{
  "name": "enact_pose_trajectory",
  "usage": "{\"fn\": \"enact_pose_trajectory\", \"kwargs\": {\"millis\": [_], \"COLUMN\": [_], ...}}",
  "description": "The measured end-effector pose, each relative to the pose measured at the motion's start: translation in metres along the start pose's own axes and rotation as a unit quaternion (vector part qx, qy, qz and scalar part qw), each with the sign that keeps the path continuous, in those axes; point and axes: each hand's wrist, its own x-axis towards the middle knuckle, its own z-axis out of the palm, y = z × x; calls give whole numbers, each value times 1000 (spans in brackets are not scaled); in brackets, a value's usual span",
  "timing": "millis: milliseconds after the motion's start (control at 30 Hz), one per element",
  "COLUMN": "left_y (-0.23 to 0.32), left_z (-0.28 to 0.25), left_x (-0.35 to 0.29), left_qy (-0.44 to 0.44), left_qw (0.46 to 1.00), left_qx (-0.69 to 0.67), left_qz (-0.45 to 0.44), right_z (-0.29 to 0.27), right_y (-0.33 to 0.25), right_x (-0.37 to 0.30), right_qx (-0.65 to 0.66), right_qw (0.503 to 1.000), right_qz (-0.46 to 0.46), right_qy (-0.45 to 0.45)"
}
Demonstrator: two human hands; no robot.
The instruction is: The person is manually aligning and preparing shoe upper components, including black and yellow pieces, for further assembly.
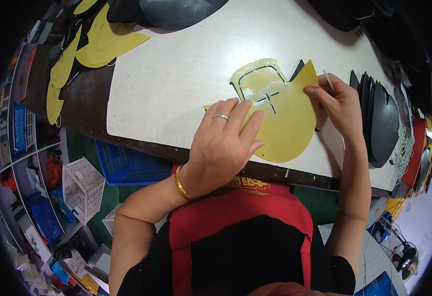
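Note:
A yellow flat template (290,130) lies on the white work board (152,89) in front of me. Its upper part has a clear, shiny film and black dashed slots, including a cross. Dark edges of a black piece (297,70) show from beneath it. Fingers spread, my left hand (223,135) presses flat on the template's left side; a ring and a bracelet are on it. My right hand (339,103) pinches the template's right edge between thumb and fingers. A slim white pen-like stick (328,79) pokes up from those same fingers; its lower end is hidden.
Stacked black curved pieces (384,126) stand at the right, beside pale loose threads (403,153). More yellow templates (112,39) lie far left, and dark pieces (181,12) at the back. Below the table's left edge are a blue crate (132,167) and a white basket (84,187).

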Motion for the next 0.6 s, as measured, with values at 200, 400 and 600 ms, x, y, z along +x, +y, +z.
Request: {"fn": "enact_pose_trajectory", "kwargs": {"millis": [200,400,600], "left_y": [5,8,10], "left_z": [3,4,8], "left_x": [0,-2,-3], "left_qy": [-2,-19,-25], "left_qw": [1000,1000,999], "left_qx": [-3,8,12], "left_qz": [-6,-19,-19], "right_z": [2,3,1], "right_y": [-3,-13,-9], "right_x": [4,5,8], "right_qx": [-78,-124,-129], "right_qw": [997,992,992], "right_qz": [-20,-18,-3], "right_qy": [16,-4,-15]}}
